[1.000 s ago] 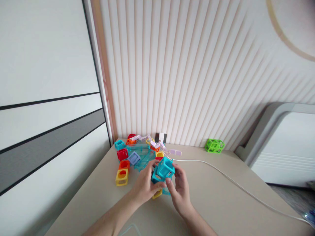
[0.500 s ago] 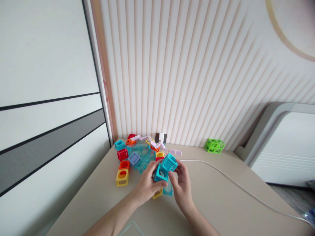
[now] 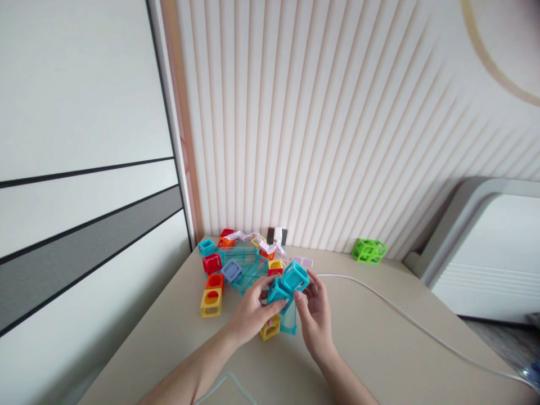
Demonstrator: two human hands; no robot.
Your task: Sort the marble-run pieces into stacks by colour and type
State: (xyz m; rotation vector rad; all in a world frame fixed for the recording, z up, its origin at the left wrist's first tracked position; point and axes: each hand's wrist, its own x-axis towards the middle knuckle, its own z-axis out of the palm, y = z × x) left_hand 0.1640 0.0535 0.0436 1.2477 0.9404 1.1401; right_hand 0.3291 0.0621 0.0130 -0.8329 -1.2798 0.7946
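Two teal open-frame toy blocks point(image 3: 294, 275) are held together above the table, tilted and touching each other. My left hand point(image 3: 252, 312) is closed round the lower left block, its thumb across the front. My right hand point(image 3: 315, 315) grips the upper right block, thumb in front and fingers behind its right side. Just below my left hand a yellow block point(image 3: 270, 328) rests on the table. Beside it lies a clear teal panel point(image 3: 288, 322), partly hidden by the held blocks. Behind my hands sits a red block with yellow on top point(image 3: 275, 266).
At the left stand a yellow block point(image 3: 211, 304), a red block point(image 3: 211, 263) and a blue-violet block point(image 3: 232, 271), around clear teal pieces point(image 3: 242, 256). A pale purple chain point(image 3: 266, 246) lies over them. Green frame blocks point(image 3: 368, 251) sit by the wall. A white cable point(image 3: 396, 307) crosses the right side.
The held teal blocks have turned a little and shifted slightly right, both hands staying on them. More of the yellow block below shows now.
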